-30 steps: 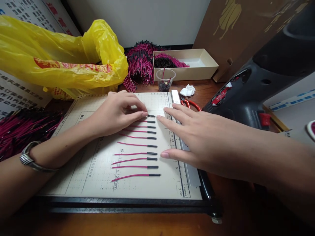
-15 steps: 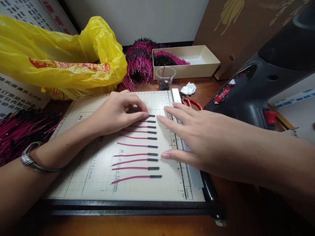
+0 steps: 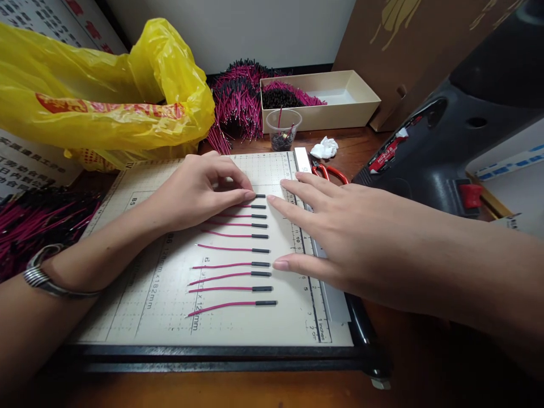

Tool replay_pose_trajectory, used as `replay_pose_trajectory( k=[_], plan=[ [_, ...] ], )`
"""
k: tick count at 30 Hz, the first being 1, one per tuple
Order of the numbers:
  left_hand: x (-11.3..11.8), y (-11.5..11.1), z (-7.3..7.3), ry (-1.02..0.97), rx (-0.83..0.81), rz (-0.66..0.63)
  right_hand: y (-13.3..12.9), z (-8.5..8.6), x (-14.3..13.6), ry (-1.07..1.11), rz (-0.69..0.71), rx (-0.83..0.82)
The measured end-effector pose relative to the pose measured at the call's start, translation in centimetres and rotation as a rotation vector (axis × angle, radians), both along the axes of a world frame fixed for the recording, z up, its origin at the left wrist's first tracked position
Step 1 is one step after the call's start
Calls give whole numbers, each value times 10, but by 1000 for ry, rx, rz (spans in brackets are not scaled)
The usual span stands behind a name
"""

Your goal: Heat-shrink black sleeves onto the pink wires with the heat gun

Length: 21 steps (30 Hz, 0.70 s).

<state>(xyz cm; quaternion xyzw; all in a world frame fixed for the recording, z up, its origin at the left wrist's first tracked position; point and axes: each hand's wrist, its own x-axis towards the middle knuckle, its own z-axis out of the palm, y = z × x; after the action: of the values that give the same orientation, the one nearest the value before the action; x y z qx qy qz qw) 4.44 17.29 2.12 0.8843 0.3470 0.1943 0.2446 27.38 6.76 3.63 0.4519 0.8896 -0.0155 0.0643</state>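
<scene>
Several red wires [image 3: 225,304] with black sleeves at their right ends lie in a column on the cream board of a paper trimmer [image 3: 127,317]. At the top of the column, my left hand [image 3: 208,184] pinches the farthest wire [image 3: 259,196] just behind its black sleeve; the hand hides the rest of that wire. My right hand [image 3: 340,232] is spread palm down over the ruler side of the board. Its index fingertip is close to the end of the pinched wire, and its thumb tip is beside a lower sleeve. It holds nothing.
At the back are a wire heap [image 3: 240,96], a cream box [image 3: 323,119] of wires, a plastic cup [image 3: 284,133], crumpled tissue [image 3: 324,148] and red-handled pliers [image 3: 334,172]. A yellow bag [image 3: 170,68] stands left, above more wires [image 3: 46,226]. A dark grey machine [image 3: 437,153] is at right.
The whole view has shifted slightly, so everything appears a little farther left and higher. Both hands keep the same pose, and the wires keep their arrangement.
</scene>
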Motion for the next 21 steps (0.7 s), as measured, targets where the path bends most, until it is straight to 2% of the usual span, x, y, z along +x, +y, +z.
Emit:
replay_pose_trajectory(
  k=[5,13,21],
  plan=[
    [0,0,0,5,13,-9,0,2,-3,-36,-32,-13],
    [-1,1,-1,32,40,-24,1,0,-2,-1,2,41],
    [0,1,0,9,40,-15,2,1,-1,-1,1,-1]
  ],
)
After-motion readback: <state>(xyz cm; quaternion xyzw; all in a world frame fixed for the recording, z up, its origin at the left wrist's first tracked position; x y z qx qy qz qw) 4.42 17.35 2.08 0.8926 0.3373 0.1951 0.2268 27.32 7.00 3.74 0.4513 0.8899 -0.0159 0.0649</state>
